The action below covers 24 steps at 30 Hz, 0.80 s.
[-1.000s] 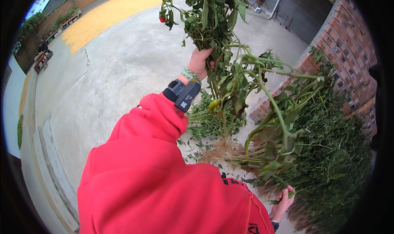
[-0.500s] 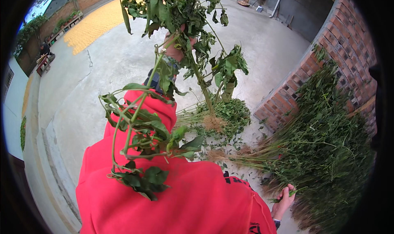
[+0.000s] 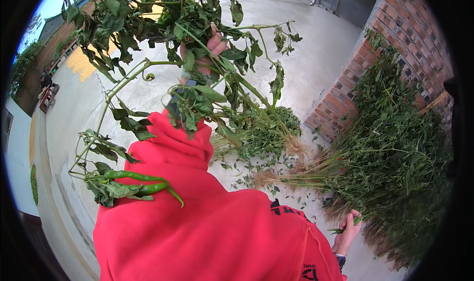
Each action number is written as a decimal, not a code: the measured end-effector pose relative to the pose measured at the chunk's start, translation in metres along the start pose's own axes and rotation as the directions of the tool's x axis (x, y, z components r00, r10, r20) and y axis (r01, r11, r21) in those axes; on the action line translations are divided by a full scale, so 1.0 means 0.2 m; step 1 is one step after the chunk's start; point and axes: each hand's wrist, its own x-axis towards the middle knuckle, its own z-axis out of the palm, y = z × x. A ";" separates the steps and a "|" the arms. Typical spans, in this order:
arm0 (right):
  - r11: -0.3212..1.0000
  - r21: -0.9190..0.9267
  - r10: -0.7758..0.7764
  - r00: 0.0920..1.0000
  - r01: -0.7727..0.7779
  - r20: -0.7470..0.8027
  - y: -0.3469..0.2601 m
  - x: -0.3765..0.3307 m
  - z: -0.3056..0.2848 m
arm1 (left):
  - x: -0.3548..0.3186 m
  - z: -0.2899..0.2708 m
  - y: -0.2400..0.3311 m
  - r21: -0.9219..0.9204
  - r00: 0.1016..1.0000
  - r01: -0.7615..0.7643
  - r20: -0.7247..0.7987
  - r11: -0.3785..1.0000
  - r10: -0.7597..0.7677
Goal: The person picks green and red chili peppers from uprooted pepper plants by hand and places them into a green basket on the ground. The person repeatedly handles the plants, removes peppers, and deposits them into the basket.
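My left hand is raised at the upper middle, its fingers wrapped round the stem of an uprooted chili pepper plant with drooping leaves. The plant's roots hang toward the lower right, and a long branch bends down at the left, in front of my red sleeve. Long green chili peppers dangle among the wilted leaves at that branch's end. Low at the right, my right hand is closed round picked green chili peppers, whose tips stick out on both sides. Leaves partly cover my left hand.
A big heap of uprooted plants leans against the brick wall at the right, roots toward me. A smaller pile of plants lies on the concrete, with loose leaves around. Yellow grain is spread far left, near a seated person.
The plant has tilted, its top swinging left and its roots right. The branch with the chili peppers has swung left, and the peppers now show plainly. My right hand has shifted slightly up and right.
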 end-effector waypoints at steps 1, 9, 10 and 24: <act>1.000 0.000 0.004 1.000 -0.004 -0.002 0.00 0.00 -0.01 | 0.01 0.00 -0.02 0.000 1.000 -0.012 0.006 1.000 0.012; 1.000 -0.006 0.027 0.998 -0.027 -0.052 -0.01 -0.03 -0.04 | 0.08 0.04 -0.17 -0.013 0.997 -0.065 0.048 0.998 0.066; 0.999 0.011 0.032 0.998 -0.032 -0.053 -0.01 -0.03 -0.05 | 0.09 0.05 -0.18 -0.012 0.997 -0.059 0.048 0.998 0.059; 1.000 -0.015 0.026 1.000 -0.026 -0.011 0.03 0.00 -0.07 | 0.00 0.18 -0.28 -0.092 0.986 -0.108 -0.138 0.990 0.094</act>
